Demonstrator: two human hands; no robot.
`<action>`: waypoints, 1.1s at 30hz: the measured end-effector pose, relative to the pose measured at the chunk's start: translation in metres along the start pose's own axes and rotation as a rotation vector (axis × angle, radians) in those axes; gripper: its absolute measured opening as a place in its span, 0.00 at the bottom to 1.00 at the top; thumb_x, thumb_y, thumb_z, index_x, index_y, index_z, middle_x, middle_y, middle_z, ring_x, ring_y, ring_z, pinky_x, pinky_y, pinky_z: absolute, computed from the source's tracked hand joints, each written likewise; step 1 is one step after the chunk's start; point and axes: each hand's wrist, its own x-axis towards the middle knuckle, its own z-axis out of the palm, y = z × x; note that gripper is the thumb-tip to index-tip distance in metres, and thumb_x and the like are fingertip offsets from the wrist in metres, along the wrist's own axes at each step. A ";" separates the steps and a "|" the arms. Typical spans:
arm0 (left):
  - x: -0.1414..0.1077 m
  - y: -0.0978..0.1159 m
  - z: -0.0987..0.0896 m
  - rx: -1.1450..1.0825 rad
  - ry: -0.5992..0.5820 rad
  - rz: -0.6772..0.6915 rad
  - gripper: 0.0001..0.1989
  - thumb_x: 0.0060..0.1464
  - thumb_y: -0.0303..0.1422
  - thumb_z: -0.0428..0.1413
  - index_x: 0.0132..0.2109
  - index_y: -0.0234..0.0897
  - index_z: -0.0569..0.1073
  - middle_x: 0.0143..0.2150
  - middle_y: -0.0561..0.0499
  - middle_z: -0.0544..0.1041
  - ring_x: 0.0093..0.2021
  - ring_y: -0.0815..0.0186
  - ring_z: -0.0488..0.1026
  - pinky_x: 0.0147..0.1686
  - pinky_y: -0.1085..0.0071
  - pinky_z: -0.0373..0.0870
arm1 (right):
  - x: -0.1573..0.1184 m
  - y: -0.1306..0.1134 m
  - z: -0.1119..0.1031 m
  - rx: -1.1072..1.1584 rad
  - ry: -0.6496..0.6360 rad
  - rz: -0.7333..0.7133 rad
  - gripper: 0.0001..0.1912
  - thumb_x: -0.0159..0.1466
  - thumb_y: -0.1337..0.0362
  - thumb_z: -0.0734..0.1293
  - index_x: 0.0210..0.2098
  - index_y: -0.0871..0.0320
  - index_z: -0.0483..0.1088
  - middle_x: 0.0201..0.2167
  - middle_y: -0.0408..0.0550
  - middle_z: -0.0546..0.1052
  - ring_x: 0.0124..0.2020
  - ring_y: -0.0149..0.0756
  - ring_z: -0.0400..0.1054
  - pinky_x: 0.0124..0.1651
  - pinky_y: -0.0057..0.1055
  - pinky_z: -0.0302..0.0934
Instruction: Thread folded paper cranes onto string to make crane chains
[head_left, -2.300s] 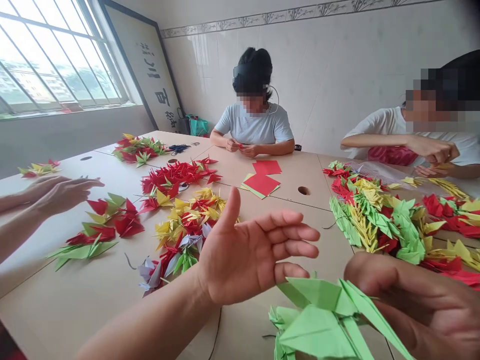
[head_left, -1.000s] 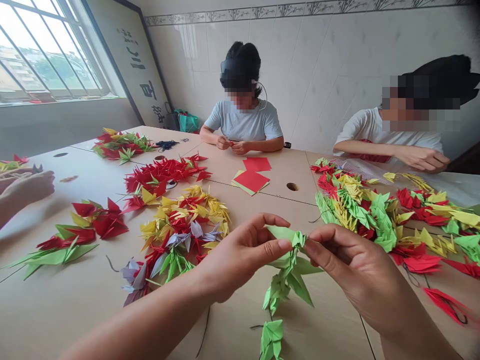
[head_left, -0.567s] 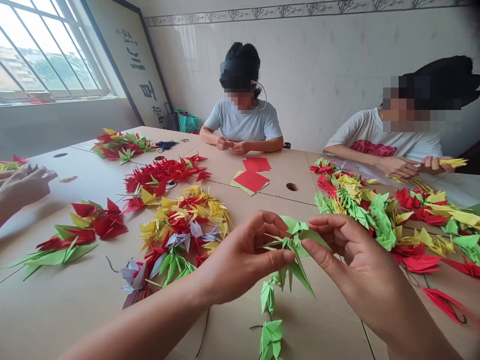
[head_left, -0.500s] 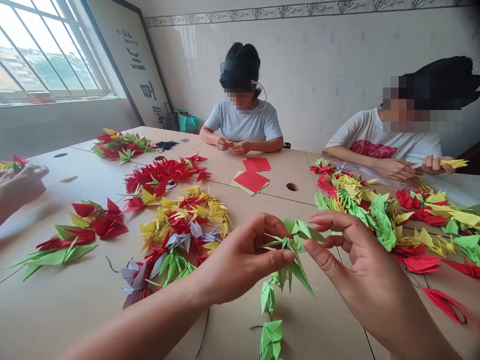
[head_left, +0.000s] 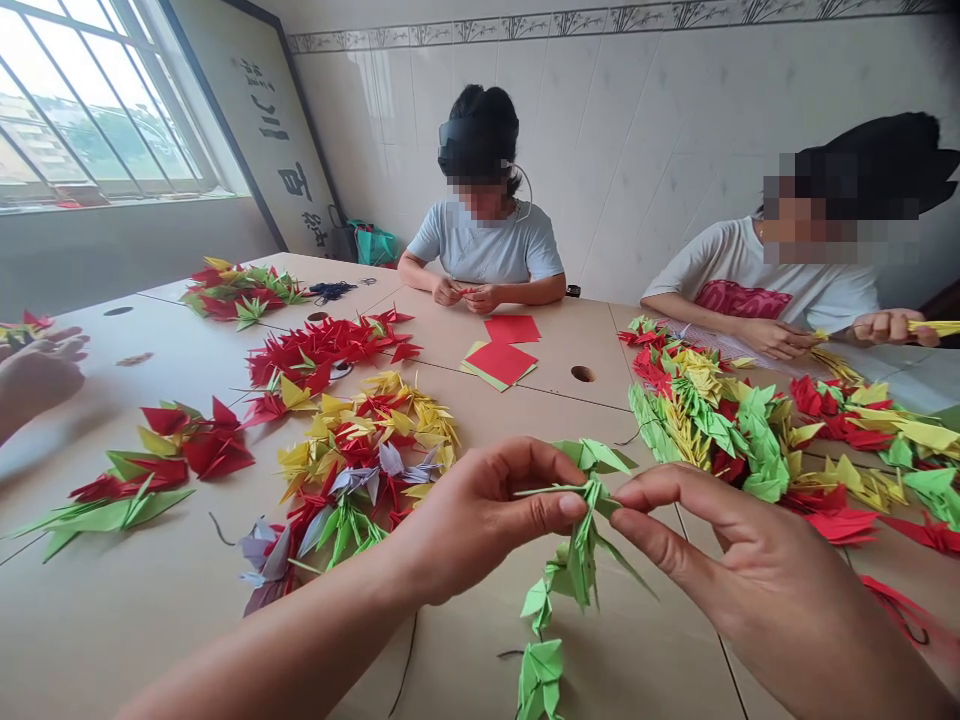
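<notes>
Between my hands is a green origami crane (head_left: 587,540), with thin points hanging down. My left hand (head_left: 491,520) pinches it between thumb and fingers from the left. On the right, my right hand (head_left: 709,545) is closed, thumb and forefinger pinching a tip of the same folded paper. Below it, a dark string runs through more green folded cranes (head_left: 540,680) down to the near table edge. Another green folded piece (head_left: 596,455) shows just behind my fingers.
Strung red, yellow and lilac paper cranes (head_left: 360,430) lie left, with a red heap (head_left: 322,350) beyond. Multicoloured garlands (head_left: 720,410) cover the right side. Square paper sheets (head_left: 499,363) lie mid-table. Two people (head_left: 484,240) sit opposite; another person's hand (head_left: 41,375) is at far left.
My right hand has closed from spread fingers into a pinch on the green paper. The crane has turned slightly in my left hand. The co-worker at right has moved the yellow strips rightward.
</notes>
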 end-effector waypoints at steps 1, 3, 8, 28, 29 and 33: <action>0.000 0.000 0.000 0.017 0.014 -0.002 0.10 0.49 0.34 0.60 0.37 0.32 0.72 0.32 0.51 0.72 0.33 0.71 0.68 0.37 0.73 0.65 | 0.000 0.001 -0.001 0.001 0.009 0.004 0.11 0.59 0.50 0.65 0.32 0.49 0.72 0.32 0.42 0.77 0.36 0.40 0.72 0.38 0.33 0.65; -0.001 -0.001 0.001 0.061 0.044 0.005 0.10 0.50 0.35 0.60 0.35 0.32 0.73 0.29 0.52 0.72 0.31 0.71 0.68 0.35 0.73 0.66 | -0.001 0.001 -0.001 -0.001 0.019 0.008 0.11 0.59 0.50 0.65 0.32 0.49 0.72 0.32 0.43 0.77 0.35 0.40 0.72 0.38 0.33 0.65; -0.003 -0.004 0.005 0.155 0.051 0.046 0.10 0.51 0.36 0.58 0.34 0.32 0.71 0.30 0.50 0.72 0.31 0.70 0.68 0.33 0.73 0.64 | 0.000 -0.002 0.002 0.026 -0.054 -0.015 0.12 0.59 0.50 0.65 0.29 0.50 0.71 0.31 0.43 0.76 0.34 0.40 0.70 0.37 0.32 0.64; -0.010 0.009 0.001 0.529 0.007 0.229 0.12 0.46 0.31 0.62 0.25 0.33 0.66 0.38 0.51 0.65 0.40 0.69 0.65 0.37 0.74 0.63 | -0.001 -0.006 -0.003 0.059 -0.200 -0.045 0.14 0.60 0.54 0.65 0.22 0.53 0.66 0.22 0.38 0.68 0.24 0.30 0.64 0.26 0.24 0.57; -0.011 0.010 0.001 0.544 0.018 0.248 0.12 0.47 0.31 0.62 0.25 0.33 0.66 0.39 0.50 0.65 0.41 0.69 0.65 0.38 0.75 0.63 | -0.001 -0.006 -0.003 0.063 -0.192 -0.049 0.14 0.60 0.55 0.65 0.22 0.53 0.66 0.22 0.38 0.68 0.24 0.30 0.64 0.26 0.24 0.57; -0.013 0.010 0.003 0.591 0.038 0.280 0.11 0.48 0.30 0.61 0.26 0.33 0.66 0.41 0.50 0.65 0.42 0.69 0.65 0.39 0.76 0.63 | -0.001 -0.007 -0.004 0.091 -0.166 -0.062 0.12 0.60 0.56 0.65 0.22 0.53 0.66 0.22 0.38 0.69 0.25 0.29 0.64 0.27 0.23 0.58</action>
